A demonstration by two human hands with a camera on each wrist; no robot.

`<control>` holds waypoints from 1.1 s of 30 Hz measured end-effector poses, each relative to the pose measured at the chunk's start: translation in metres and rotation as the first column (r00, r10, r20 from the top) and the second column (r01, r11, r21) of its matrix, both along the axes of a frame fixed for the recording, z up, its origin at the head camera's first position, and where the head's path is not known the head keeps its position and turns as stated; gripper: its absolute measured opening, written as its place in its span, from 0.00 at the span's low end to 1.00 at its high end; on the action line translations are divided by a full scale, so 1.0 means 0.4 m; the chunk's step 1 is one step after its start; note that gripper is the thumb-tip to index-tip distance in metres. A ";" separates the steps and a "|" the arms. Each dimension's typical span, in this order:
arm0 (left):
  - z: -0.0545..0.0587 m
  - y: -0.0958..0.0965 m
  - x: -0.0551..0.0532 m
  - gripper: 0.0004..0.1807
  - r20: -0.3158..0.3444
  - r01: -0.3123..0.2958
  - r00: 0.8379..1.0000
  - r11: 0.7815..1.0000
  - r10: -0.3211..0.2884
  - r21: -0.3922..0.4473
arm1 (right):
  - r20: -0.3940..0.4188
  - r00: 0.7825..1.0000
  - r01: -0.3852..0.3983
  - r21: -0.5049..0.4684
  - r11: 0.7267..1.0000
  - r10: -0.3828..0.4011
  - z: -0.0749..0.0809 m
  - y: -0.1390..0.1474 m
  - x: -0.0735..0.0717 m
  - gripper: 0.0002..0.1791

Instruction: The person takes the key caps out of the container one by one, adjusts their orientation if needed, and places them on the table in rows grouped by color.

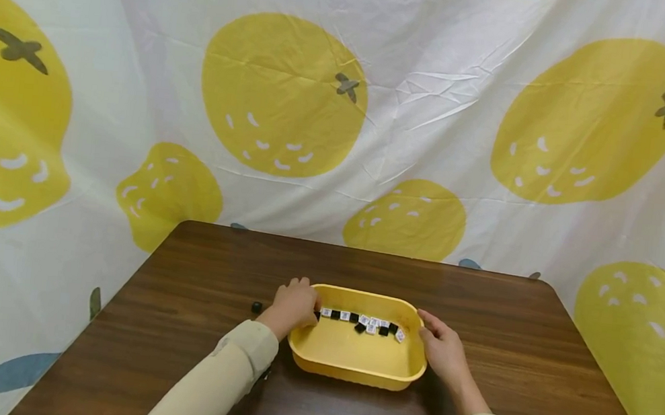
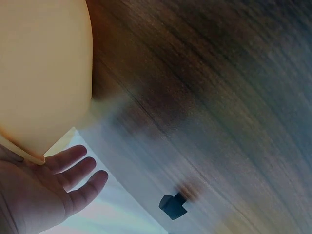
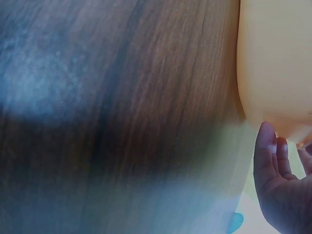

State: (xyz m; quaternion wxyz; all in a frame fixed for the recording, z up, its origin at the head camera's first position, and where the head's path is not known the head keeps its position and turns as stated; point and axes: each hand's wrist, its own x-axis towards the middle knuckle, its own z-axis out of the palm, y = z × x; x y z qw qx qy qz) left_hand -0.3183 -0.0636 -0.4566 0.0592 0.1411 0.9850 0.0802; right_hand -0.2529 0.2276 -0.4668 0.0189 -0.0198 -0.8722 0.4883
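A shallow yellow plastic basin (image 1: 351, 376) stands on the brown table. My left hand (image 1: 294, 305) grips its left rim, thumb on the inner side. Three fingers (image 2: 80, 187) of that hand stretch outside the wall in the left wrist view; its thumb is hidden there. At the right rim my right hand (image 1: 445, 351) holds on, thumb at the edge and fingers (image 3: 264, 151) along the outer wall. Inside, small black and white block-like pieces (image 1: 371, 328) lie in an uneven row toward the far wall, white ones bearing printed marks. A black one lies beside the left thumb.
A single small black piece (image 1: 256, 307) lies on the wood-grain table (image 1: 230, 251), left of the left hand. Behind the table hangs a white cloth (image 1: 428, 109) printed with yellow lemons.
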 end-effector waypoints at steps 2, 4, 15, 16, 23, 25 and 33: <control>0.001 -0.001 0.002 0.07 -0.001 -0.001 1.000 1.000 0.001 0.001 | 0.000 1.000 0.002 -0.003 1.000 -0.002 -0.001 -0.001 -0.001 0.24; 0.001 -0.002 0.003 0.07 -0.005 0.001 1.000 1.000 -0.001 0.003 | 0.002 1.000 0.001 -0.003 1.000 -0.001 0.000 -0.002 0.000 0.24; 0.019 -0.003 0.003 0.10 -0.053 0.032 0.998 0.998 -0.030 0.052 | 0.001 1.000 0.000 -0.002 1.000 0.000 0.002 -0.001 0.003 0.24; 0.022 -0.003 0.003 0.11 -0.056 0.036 0.998 0.998 -0.033 0.054 | -0.002 1.000 -0.001 -0.001 1.000 0.001 0.002 -0.002 0.004 0.24; 0.037 -0.001 0.001 0.13 -0.122 0.068 0.991 0.996 -0.061 0.059 | -0.012 1.000 -0.002 0.006 1.000 0.002 0.002 -0.004 0.005 0.23; 0.038 -0.002 0.000 0.14 -0.154 0.080 0.986 0.995 -0.069 0.065 | -0.009 1.000 -0.001 0.003 1.000 0.001 0.002 -0.004 0.005 0.23; 0.038 -0.005 -0.005 0.11 -0.270 0.138 0.958 0.981 -0.097 0.136 | -0.002 1.000 0.002 -0.004 1.000 -0.002 -0.004 -0.002 -0.002 0.24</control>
